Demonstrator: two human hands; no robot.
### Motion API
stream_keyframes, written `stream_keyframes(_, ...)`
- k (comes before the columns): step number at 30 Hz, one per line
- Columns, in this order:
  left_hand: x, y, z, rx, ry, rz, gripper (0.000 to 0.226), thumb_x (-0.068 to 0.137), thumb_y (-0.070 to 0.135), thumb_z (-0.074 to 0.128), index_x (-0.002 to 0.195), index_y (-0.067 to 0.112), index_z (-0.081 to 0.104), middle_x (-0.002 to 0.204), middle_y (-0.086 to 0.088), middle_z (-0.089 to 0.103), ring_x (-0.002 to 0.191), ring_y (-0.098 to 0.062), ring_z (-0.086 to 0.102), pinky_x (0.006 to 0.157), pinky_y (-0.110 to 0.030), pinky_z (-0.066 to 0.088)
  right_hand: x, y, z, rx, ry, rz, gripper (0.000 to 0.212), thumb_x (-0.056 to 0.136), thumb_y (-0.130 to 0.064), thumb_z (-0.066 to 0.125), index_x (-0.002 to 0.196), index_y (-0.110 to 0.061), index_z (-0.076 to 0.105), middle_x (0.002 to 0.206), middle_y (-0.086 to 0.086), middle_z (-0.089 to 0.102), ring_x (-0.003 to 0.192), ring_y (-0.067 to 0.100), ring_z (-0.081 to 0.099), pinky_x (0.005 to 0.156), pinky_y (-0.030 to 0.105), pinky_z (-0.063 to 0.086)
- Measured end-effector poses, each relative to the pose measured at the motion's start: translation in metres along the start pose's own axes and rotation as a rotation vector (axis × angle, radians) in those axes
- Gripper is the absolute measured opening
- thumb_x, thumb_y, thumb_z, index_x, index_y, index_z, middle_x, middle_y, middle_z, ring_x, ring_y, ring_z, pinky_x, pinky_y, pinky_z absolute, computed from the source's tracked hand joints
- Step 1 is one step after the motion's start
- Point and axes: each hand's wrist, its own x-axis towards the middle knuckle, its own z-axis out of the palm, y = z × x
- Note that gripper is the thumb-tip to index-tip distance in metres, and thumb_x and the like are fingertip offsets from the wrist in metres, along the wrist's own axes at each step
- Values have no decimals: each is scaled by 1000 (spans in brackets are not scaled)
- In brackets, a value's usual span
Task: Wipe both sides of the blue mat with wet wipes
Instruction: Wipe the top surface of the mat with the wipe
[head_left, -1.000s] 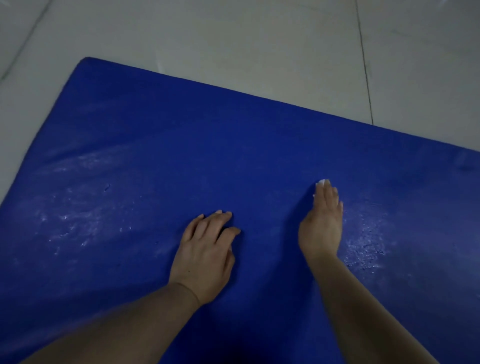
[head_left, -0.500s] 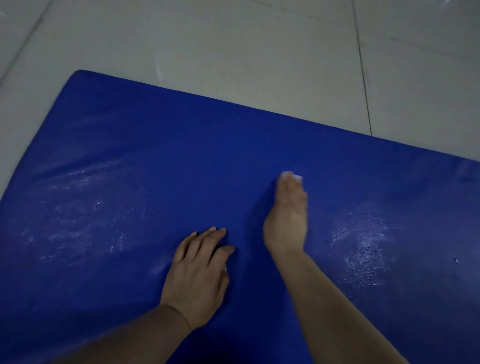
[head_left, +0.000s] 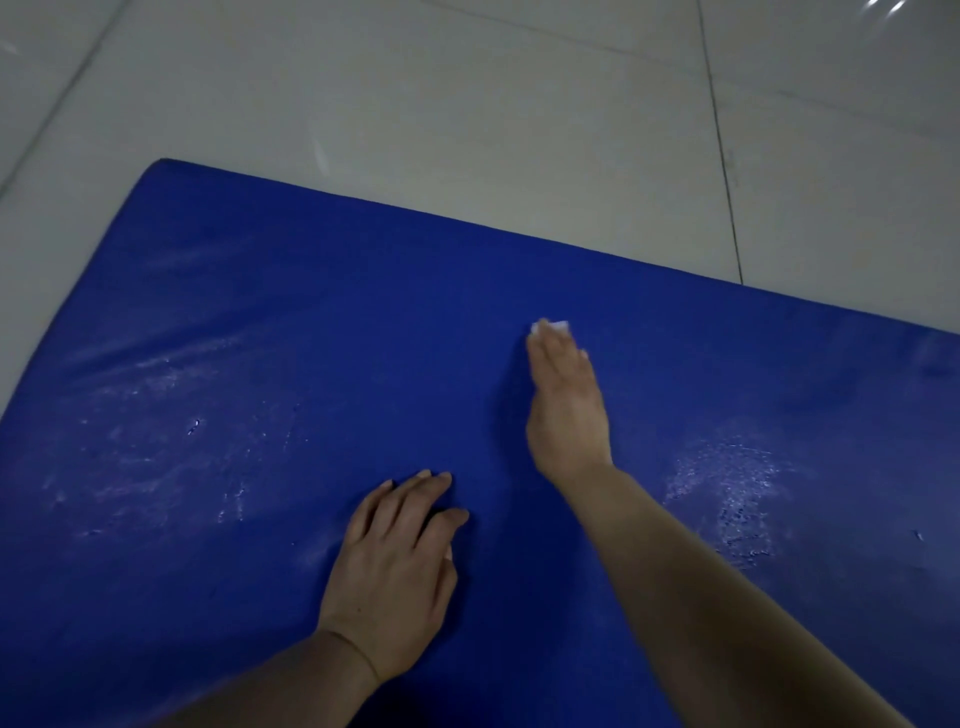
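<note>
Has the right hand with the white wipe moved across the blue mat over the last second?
Yes. The right hand pressing the white wet wipe has slid left on the blue mat, away from the wet patch and nearer the planted left hand.

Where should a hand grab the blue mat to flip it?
Probably the far-left corner of the blue mat, coming in from the bare floor: that edge is free and shows some thickness. The left hand rests flat on the mat; the right hand presses the wet wipe.
</note>
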Motion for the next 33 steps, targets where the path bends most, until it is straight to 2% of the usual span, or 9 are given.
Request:
stream_keyframes(2,0,0,0,0,5,3,37,85,24,39,108,19,68,128,-5,58,124,-20,46,107,-43,28,4,11,-3,-46,0,-17,71,80,17,44,146,0,27,153,13,28,143,28,21,116,36,11)
stream_keyframes(7,0,-1,2,6,35,21,36,84,25,40,105,19,68,128,-4,57,124,-20,46,107,-42,27,30,66,-22,-77,87,484,65,85,12,40,147,-1,23,154,12,23,143,27,18,118,37,14)
stream_keyframes(13,-1,-4,6,-9,93,45,33,83,24,41,105,21,66,129,-4,56,124,-20,46,110,-39,23,38,28,-14,-26,-58,-40,68,84,16,39,148,-4,22,156,9,21,145,24,14,119,32,6)
stream_keyframes(16,1,-5,8,-23,136,59,30,81,24,42,108,24,56,130,-2,51,123,-19,46,111,-37,20,52,70,-27,-92,36,248,67,80,17,43,144,-1,32,147,15,35,137,31,32,116,40,21)
stream_keyframes(18,1,-5,8,-21,139,60,31,80,26,42,109,26,51,131,-1,48,123,-19,46,111,-36,20,64,87,-34,-106,72,538,66,83,13,42,145,-1,26,150,15,30,139,30,26,117,39,18)
stream_keyframes(19,1,-5,9,-18,140,61,31,79,26,42,109,26,50,131,-1,48,123,-19,45,111,-36,20,70,83,-32,-118,71,560,65,85,10,41,146,0,22,152,15,26,141,29,23,117,37,17)
stream_keyframes(25,2,-7,13,-35,180,84,28,81,24,44,108,26,52,131,-1,48,122,-20,47,110,-36,23,93,36,-14,-85,-99,-44,70,87,13,34,150,-8,13,158,3,12,146,18,5,118,29,1)
stream_keyframes(27,2,-7,13,-29,178,91,28,81,25,45,108,26,52,132,-1,48,122,-19,47,110,-36,23,100,58,-24,-135,-102,-36,70,87,13,35,150,-9,17,158,3,16,145,18,14,118,29,3)
stream_keyframes(33,1,-8,16,-38,192,85,23,90,24,39,108,27,52,132,0,48,123,-19,47,111,-36,23,102,94,-48,-90,-46,310,63,87,11,38,147,-3,26,153,12,27,139,28,25,117,34,17)
